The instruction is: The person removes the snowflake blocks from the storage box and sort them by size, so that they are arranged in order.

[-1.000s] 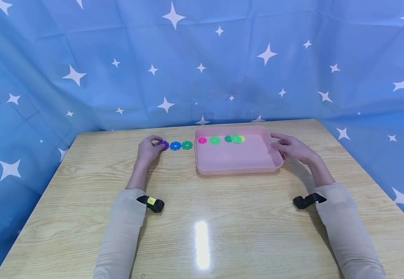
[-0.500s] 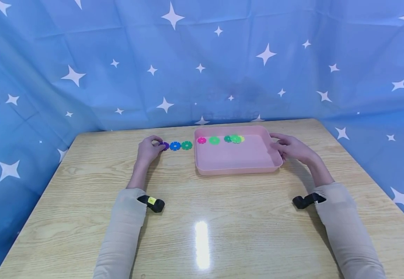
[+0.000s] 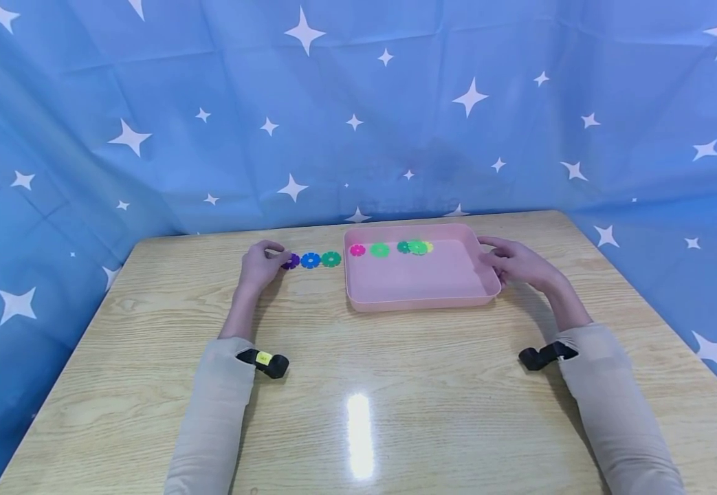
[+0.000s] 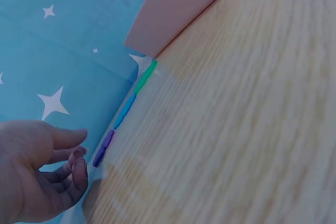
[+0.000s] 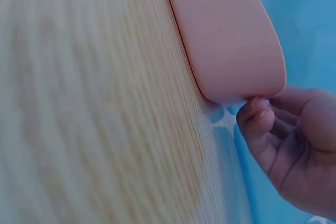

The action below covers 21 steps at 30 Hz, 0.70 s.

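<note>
My left hand (image 3: 260, 265) is at the left end of a row of flat, notched plastic discs on the table. The purple disc (image 3: 291, 261) is nearest it, followed by a blue disc (image 3: 311, 260) and a green disc (image 3: 331, 259). In the left wrist view, the loosely curled fingers (image 4: 79, 174) are beside the purple disc (image 4: 103, 148), with a small gap and nothing between them. My right hand (image 3: 519, 265) grips the right end of the pink tray (image 3: 420, 304). In the right wrist view, curled fingertips (image 5: 255, 111) touch the tray's outer wall (image 5: 231, 40); another digit's end is hidden.
Inside the tray lie a pink disc (image 3: 357, 250), a light green disc (image 3: 379, 250) and, farther right, an overlapping cluster of green (image 3: 417, 247) and yellow discs. A blue star-patterned curtain (image 3: 358, 103) hangs behind the wooden table (image 3: 309, 412).
My left hand has drawn slightly left from the purple disc, so more of that disc shows. The right hand and the tray look unmoved, apart from a slight shift of the view.
</note>
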### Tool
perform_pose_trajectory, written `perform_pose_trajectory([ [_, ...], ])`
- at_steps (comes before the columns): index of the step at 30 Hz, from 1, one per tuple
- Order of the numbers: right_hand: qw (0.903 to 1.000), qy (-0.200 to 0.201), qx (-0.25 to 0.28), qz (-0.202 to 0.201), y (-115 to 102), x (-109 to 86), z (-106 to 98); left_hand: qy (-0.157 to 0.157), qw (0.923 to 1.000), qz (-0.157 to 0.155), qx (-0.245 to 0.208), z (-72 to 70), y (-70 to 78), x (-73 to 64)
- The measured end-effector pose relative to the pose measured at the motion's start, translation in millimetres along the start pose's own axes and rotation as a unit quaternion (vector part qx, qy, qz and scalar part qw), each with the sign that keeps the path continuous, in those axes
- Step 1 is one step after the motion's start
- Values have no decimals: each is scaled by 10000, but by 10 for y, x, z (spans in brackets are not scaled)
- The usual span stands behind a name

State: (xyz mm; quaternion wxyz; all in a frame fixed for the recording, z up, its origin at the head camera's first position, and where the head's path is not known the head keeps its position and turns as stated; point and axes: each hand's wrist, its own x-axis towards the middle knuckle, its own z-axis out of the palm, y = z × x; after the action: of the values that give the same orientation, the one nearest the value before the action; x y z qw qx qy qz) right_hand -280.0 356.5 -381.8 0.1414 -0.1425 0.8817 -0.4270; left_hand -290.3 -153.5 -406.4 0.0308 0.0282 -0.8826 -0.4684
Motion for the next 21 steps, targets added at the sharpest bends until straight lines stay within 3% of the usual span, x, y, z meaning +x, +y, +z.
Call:
perform_pose_trajectory([
  [4,10000,-2,24,21,11,1,-5,2,9994,255,-245,21,83,-13],
  [11,10000,-13,34,19,12,-7,-3,-197,9952,699,-649,123,353,-80],
  [21,10000,-22,85,3,18,7,-5,-479,9894,1186,-692,381,618,-120],
])
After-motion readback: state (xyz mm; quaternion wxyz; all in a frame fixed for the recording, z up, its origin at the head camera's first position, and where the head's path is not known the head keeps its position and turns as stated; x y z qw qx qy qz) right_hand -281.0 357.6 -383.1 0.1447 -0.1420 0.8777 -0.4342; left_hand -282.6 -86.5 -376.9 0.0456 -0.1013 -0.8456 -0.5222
